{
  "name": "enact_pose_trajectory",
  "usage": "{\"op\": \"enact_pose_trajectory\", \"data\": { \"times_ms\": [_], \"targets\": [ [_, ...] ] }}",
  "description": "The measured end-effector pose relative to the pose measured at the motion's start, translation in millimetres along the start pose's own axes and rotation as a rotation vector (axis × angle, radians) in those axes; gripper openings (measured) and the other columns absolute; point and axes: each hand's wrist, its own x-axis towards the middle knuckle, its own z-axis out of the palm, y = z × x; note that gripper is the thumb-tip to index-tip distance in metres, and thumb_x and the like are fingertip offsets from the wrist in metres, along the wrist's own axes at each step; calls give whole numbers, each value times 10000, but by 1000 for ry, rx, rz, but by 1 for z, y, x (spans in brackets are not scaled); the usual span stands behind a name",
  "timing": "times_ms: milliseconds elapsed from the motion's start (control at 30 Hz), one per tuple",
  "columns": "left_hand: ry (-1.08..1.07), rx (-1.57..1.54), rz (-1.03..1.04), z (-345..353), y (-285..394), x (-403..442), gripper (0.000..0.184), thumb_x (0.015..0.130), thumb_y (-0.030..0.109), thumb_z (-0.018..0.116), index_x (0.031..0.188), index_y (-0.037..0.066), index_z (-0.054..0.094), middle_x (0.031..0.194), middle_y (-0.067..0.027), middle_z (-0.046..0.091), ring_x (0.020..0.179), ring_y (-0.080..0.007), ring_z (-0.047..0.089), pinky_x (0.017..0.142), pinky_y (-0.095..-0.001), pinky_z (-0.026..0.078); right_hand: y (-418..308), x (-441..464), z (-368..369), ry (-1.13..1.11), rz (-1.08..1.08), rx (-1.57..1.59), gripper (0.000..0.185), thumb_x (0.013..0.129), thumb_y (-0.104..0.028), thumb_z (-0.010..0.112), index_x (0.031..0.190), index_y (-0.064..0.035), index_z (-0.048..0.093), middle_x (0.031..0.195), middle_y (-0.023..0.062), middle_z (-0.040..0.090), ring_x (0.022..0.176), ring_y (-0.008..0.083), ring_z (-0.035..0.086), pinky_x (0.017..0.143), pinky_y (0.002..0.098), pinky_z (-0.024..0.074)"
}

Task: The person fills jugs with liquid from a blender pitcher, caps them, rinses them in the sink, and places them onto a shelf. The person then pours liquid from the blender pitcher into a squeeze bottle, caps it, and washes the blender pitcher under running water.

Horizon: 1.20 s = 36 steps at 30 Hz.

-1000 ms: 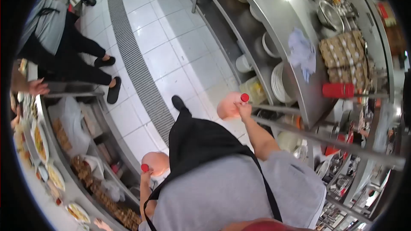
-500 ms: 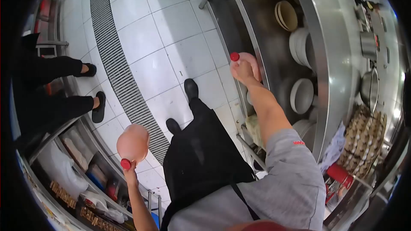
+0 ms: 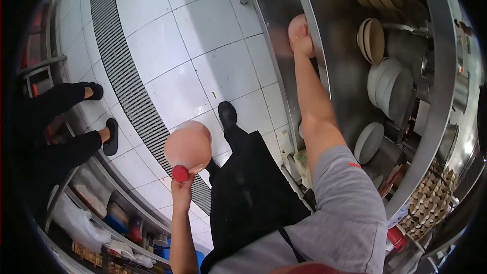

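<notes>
As hands [image 3: 181, 196] hold jugs [image 3: 187, 147], one at lower shelf [image 3: 276, 18]

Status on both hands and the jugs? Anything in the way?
Left hand gripping red-capped pink jug over floor tiles. Right hand on second pink jug at lower shelf; whether resting, can't tell. Upper shelf edge partly hides it.

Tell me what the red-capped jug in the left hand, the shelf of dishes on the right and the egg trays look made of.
Jug: probably smooth plastic; its rounded wall looks translucent near the edge. Shelf: apparently stainless steel, from its grey sheen and bright edge, though shadow leaves the finish uncertain. Egg trays: likely moulded pulp, matt, from their dull brown dimpled cups.
</notes>
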Motion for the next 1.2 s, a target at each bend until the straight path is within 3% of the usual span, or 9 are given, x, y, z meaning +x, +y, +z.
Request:
{"op": "enact_pose_trajectory", "data": {
  "times_ms": [467,533,567,600,700,933,1000,1133,1200],
  "targets": [
    [-172,155,109,82,5,63,314,672,99,619,965,28,533,799,-79,516,684,-187,470,667,-284,389,50,-63,-39,18,244,31,281,814,-200,499,993,7,566,1032,187,557,934,262,542,746,339,424],
    [-48,105,133,99,5,65,327,665,99,627,971,41,527,892,-106,457,846,-217,441,768,-300,357,83,-158,-60,-512,-175,163,201,732,-60,580,925,-39,525,906,110,551,825,197,517,693,303,423],
    [-71,-32,42,106,10,62,313,685,118,621,967,34,517,1020,-125,364,978,-234,373,842,-311,324,27,-206,-108,-823,272,380,297,717,-116,630,983,-39,525,980,120,522,980,256,472,860,356,360],
    [-70,-27,45,115,19,59,313,685,118,621,967,34,517,1020,-125,364,978,-234,373,842,-311,324,-3,-229,-133,-856,-296,538,375,694,-143,657,1029,-49,517,1016,117,516,1001,264,468,868,364,358],
    [38,-133,-61,144,33,48,289,758,183,600,976,28,490,1095,-73,276,992,-194,401,874,-287,328,-69,-277,-163,-962,-458,606,392,671,-122,645,1027,-27,512,1062,147,475,989,326,443,840,360,380],
    [-355,-291,-70,164,75,38,318,798,257,550,1052,76,487,954,-41,484,1002,-132,400,864,-334,304,-53,-251,-150,-1030,173,812,246,719,-117,589,926,-11,513,882,163,543,850,316,523,783,367,417],
    [-550,-631,-391,152,80,40,373,818,302,514,1126,101,456,939,-55,505,939,-152,443,831,-323,312,-61,-204,-166,-927,-657,464,260,757,-188,579,943,-12,533,833,159,562,785,336,546,718,388,442],
    [-681,-808,-551,129,44,22,448,834,260,498,1225,78,374,1147,-114,463,1047,-236,459,890,-350,350,-12,-173,-138,-1082,-832,186,266,799,-273,538,976,-77,564,858,139,576,789,316,560,686,402,455],
    [-682,-780,-584,100,35,19,471,838,229,492,1256,80,334,1161,-133,470,1035,-252,494,868,-362,391,-3,-160,-132,-992,-483,38,212,815,-334,519,951,-199,609,823,166,600,708,321,585,661,404,460]
  ]
}}
